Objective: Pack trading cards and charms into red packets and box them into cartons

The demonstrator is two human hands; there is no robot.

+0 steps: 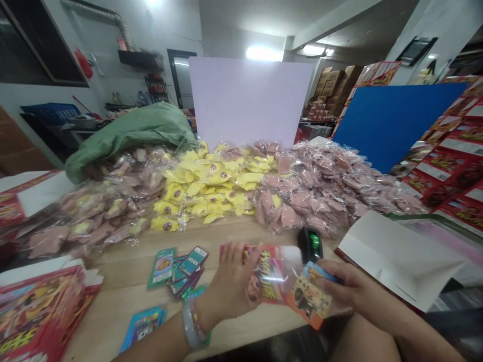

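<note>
My left hand, wearing a pale bangle, grips a red printed packet over the wooden table, fingers across its left part. The packet's right end is clear and shiny. In my right hand are a few printed cards, yellow and orange with a blue edge, held against the packet's right end. Whether they are inside it I cannot tell. Just behind the packet stands a black device with a green part. Left of my left hand lie loose teal cards and a blue stack of cards.
Yellow wrapped pieces are heaped at the table's back, between pink wrapped pieces. A green sack lies at the back left. Flat red cartons are stacked front left. An open white box sits at right.
</note>
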